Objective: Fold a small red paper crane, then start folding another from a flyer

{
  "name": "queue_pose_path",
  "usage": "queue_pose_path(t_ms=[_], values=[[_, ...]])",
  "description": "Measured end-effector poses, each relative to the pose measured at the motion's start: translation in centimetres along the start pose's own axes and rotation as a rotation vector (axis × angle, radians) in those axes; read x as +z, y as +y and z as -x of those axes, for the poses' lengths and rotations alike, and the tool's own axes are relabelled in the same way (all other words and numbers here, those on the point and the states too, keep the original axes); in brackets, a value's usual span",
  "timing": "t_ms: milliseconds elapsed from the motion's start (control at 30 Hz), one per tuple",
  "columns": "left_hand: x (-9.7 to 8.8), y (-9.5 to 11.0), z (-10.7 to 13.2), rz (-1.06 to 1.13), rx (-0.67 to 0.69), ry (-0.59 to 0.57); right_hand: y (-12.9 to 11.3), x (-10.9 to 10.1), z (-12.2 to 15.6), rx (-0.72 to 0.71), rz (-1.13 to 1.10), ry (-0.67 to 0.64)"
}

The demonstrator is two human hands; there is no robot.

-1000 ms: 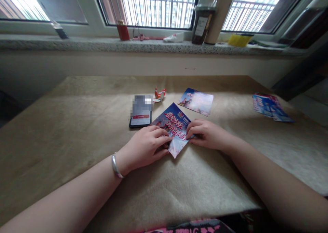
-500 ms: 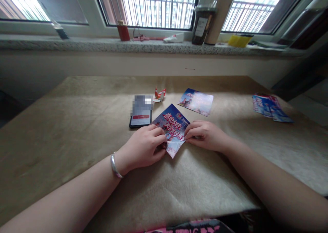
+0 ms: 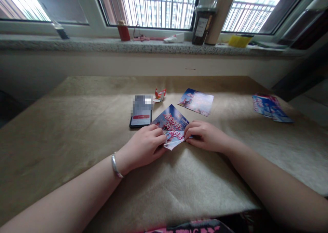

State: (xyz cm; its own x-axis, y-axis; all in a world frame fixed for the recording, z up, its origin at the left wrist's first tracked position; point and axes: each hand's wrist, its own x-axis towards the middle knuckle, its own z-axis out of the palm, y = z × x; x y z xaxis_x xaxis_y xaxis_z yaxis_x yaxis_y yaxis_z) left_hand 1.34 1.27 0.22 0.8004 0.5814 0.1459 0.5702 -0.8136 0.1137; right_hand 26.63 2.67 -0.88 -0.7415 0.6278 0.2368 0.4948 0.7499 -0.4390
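Observation:
A blue printed sheet of paper point(image 3: 172, 118) with red and white lettering lies turned corner-first in front of me, creased across its middle. Its near corner is bent up off the table. My left hand point(image 3: 150, 142) grips the left side with fingers curled, hiding that edge. On the right side, my right hand point(image 3: 202, 135) pinches the paper between thumb and fingers. Just beyond my left hand is a phone point(image 3: 140, 120) with a partly blurred screen. A small folded orange-and-white paper figure point(image 3: 160, 94) stands behind the phone.
Another blue printed sheet point(image 3: 196, 101) lies flat beyond my right hand. Several printed sheets point(image 3: 271, 108) are piled at the far right of the brown-covered table point(image 3: 77, 130). On the stone windowsill point(image 3: 89, 45) stand a dark lidded jar point(image 3: 201, 26) and a yellow item point(image 3: 239, 40).
The paper's near corner has lifted and drawn back away from me, and a crease now shows across the lettering. Both hands have barely moved and keep their hold.

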Motion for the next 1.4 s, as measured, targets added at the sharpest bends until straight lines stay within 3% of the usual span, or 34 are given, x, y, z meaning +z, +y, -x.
queue_pose_path(t_ms=[267, 567, 933, 1033, 1200, 1300, 1400], values=[[-0.1, 0.2, 0.0, 0.036, 0.007, 0.034, -0.8, 0.0, -0.3, 0.045, 0.209, -0.020], [0.3, 0.6, 0.4, 0.008, 0.127, 0.110, -1.2, 0.2, -0.4, 0.020, 0.152, -0.034], [0.2, 0.1, -0.1, 0.149, 0.011, 0.113, -2.4, 0.8, -0.6, 0.071, 0.323, -0.019], [0.3, 0.1, -0.1, 0.222, -0.045, 0.135, -2.3, 0.9, -0.6, 0.081, 0.291, -0.007], [0.4, -0.1, -0.1, 0.312, -0.277, 0.153, -1.6, 1.1, -0.3, 0.136, 0.177, 0.051], [0.4, -0.4, -0.2, 0.331, -0.304, 0.144, -1.5, 1.3, -0.3, 0.221, 0.141, 0.106], [0.5, -0.5, -0.3, 0.279, -0.299, 0.149, -1.5, 1.4, -0.4, 0.218, 0.126, 0.115]])
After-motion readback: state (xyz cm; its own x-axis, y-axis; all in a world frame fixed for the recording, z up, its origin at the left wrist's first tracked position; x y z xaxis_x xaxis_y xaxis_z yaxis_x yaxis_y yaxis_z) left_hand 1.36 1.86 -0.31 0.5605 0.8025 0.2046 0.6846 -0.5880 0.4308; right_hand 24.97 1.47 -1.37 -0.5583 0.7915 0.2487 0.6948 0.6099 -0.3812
